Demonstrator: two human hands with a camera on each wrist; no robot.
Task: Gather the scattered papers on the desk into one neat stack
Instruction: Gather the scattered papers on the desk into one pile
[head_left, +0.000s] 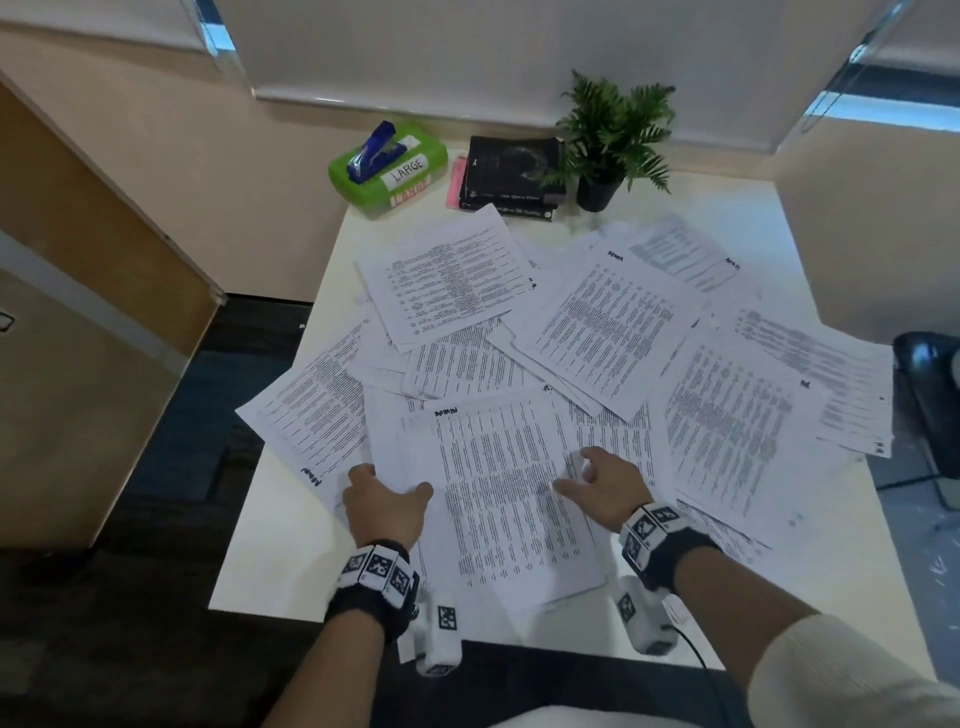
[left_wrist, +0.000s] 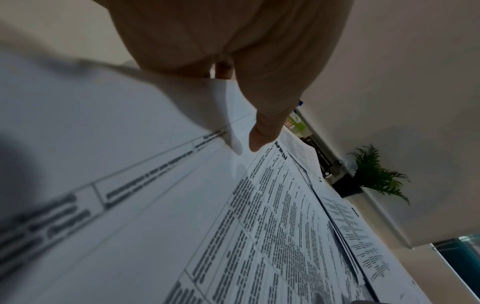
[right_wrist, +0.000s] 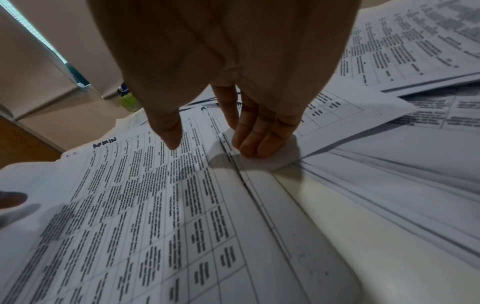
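Down at the near edge of the spread, the right hand's fingertips (right_wrist: 249, 144) lie together, fairly straight, pressing the turned-up corner of a sheet against the paper under it, with the thumb held apart above the print; the right hand (head_left: 600, 486) holds nothing in a closed grip. The left hand (head_left: 387, 501) has its fingers tucked under the left edge of the nearest printed sheet (head_left: 514, 499) and its thumb (left_wrist: 262, 133) laid over the top, so it pinches that edge; the left wrist view shows the lifted paper passing between thumb and fingers, though the fingers themselves are mostly hidden. Both hands sit on either side of this sheet, which has "ADMIN" handwritten at its top left. Around it the scattered papers (head_left: 613, 322) fan out overlapping across the white desk (head_left: 270, 561), some hanging past its left and right edges, not yet in one stack. At the far edge stand a green box (head_left: 389, 169) labelled "LARGE" with a blue stapler (head_left: 375, 150) on it, a pile of dark books (head_left: 511, 169) and a small potted plant (head_left: 613, 130).
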